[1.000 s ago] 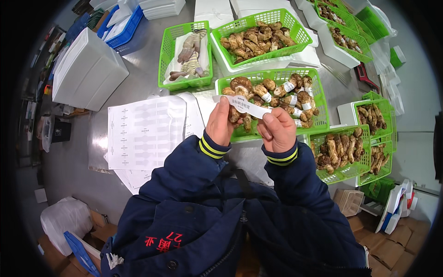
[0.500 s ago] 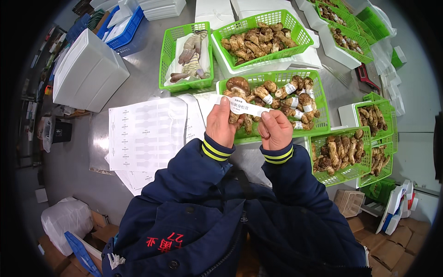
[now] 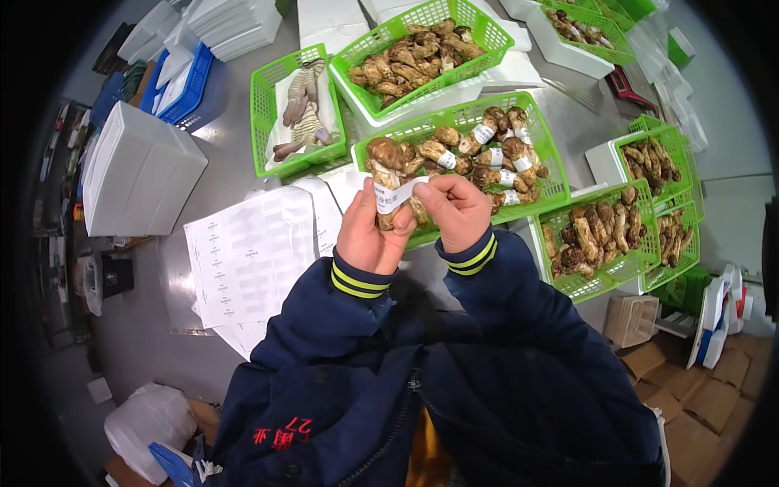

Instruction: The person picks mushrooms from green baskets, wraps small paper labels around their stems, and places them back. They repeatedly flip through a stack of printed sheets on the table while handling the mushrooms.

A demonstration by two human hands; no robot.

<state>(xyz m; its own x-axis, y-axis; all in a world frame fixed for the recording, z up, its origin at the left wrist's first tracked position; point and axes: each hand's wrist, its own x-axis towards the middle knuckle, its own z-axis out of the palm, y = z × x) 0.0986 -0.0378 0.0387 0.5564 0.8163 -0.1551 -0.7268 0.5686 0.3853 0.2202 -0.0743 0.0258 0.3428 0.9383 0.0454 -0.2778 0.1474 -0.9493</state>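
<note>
My left hand [image 3: 372, 234] is closed on a brown mushroom [image 3: 383, 151] with a pale stem, held upright over the near green basket [image 3: 554, 152]. A white printed paper band [image 3: 393, 191] curves across the stem, its left part under my left thumb. My right hand [image 3: 458, 213] is closed in a pinch on the band's right end. Several mushrooms in the basket wear white bands around their stems. Sheets of printed white labels [image 3: 239, 260] lie on the steel table [image 3: 188, 300] to the left of my hands.
A basket with striped gloves [image 3: 258, 114] and another mushroom basket [image 3: 341, 71] stand behind. More mushroom baskets [image 3: 649, 243] line the right, beside a red device [image 3: 629, 91]. A foam box [image 3: 134, 174] and blue crate [image 3: 199, 89] are at left, cardboard [image 3: 714, 394] low right.
The band, earlier stretched flatter between my hands, now bends round the stem of the mushroom in my left hand, which shows higher above it. My right hand has shifted left; the view has tilted slightly.
</note>
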